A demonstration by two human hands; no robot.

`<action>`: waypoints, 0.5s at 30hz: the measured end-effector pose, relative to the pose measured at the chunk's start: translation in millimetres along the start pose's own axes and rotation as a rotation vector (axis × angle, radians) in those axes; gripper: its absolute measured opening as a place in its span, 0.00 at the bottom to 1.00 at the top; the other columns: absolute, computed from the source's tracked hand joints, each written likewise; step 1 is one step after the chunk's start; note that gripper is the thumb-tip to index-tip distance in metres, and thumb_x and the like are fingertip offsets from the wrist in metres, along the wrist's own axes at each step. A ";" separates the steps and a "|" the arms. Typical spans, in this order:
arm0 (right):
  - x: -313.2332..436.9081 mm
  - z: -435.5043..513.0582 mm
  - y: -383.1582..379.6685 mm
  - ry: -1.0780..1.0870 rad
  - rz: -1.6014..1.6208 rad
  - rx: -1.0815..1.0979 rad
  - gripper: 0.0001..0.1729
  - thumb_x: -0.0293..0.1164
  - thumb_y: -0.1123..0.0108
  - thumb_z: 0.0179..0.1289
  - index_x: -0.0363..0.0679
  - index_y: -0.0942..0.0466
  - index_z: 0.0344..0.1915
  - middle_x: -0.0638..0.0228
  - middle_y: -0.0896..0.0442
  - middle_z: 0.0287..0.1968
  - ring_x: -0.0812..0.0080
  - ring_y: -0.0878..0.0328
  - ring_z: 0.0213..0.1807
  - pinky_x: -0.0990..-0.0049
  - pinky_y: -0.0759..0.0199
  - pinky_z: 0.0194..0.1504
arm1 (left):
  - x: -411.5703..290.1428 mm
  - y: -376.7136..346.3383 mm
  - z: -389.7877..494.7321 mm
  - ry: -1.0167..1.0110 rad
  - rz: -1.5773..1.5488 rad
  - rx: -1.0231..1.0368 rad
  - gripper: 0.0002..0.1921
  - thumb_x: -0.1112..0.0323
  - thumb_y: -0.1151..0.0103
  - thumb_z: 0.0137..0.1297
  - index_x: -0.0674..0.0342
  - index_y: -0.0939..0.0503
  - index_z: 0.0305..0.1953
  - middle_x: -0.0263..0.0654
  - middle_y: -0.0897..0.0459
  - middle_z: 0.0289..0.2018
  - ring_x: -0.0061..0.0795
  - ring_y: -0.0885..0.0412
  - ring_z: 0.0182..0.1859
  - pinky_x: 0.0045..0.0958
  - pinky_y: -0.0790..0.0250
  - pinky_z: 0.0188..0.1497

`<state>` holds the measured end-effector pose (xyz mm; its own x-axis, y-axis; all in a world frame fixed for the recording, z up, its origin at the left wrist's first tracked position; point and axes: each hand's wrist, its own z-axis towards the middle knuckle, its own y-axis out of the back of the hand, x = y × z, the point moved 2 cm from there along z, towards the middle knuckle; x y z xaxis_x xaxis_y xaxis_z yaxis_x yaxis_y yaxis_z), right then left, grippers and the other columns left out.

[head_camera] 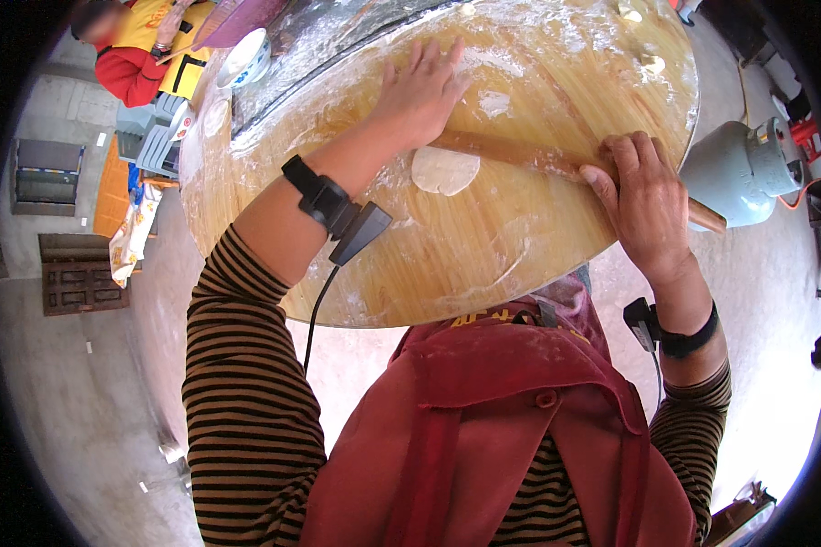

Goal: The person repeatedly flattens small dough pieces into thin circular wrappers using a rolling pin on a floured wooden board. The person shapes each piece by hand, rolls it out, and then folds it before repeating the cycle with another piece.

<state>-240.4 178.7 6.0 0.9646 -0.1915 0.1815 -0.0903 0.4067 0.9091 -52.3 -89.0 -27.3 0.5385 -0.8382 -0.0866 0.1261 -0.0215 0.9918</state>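
Note:
A wooden rolling pin [513,152] lies slantwise over the flour-dusted round wooden table [383,287]. My right hand [643,191] grips it toward its right end, which sticks out past the table edge. The pin's left end disappears under the heel of my left hand [421,96], whose fingers are stretched out flat and apart. Just below the pin, near my left hand, lies a flat round dough wrapper [445,171]; its upper edge is covered by the pin. Loose flour [494,102] forms a patch right of my left fingers.
Small dough pieces [653,65] sit at the far right of the table. A flour-covered dark board [301,65] and a blue-and-white bowl [250,58] are at the upper left. Beyond stands a person [144,55] by a purple basket [239,20]. A gas cylinder [732,171] stands at right.

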 end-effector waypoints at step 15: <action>16.8 -30.9 1.8 0.098 0.082 -0.096 0.24 0.35 0.43 0.78 0.41 0.23 0.69 0.54 0.18 0.66 0.49 0.26 0.72 0.52 0.39 0.76 | -15.5 9.2 -32.6 -0.029 -0.012 -0.153 0.34 0.52 0.64 0.86 0.39 0.63 0.85 0.52 0.55 0.84 0.51 0.61 0.86 0.61 0.71 0.84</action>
<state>-216.7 203.8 -0.9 0.9748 -0.0680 0.2124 -0.1506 0.5018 0.8518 -32.3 -58.4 -19.9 0.5119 -0.8540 -0.0932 0.2590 0.0500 0.9646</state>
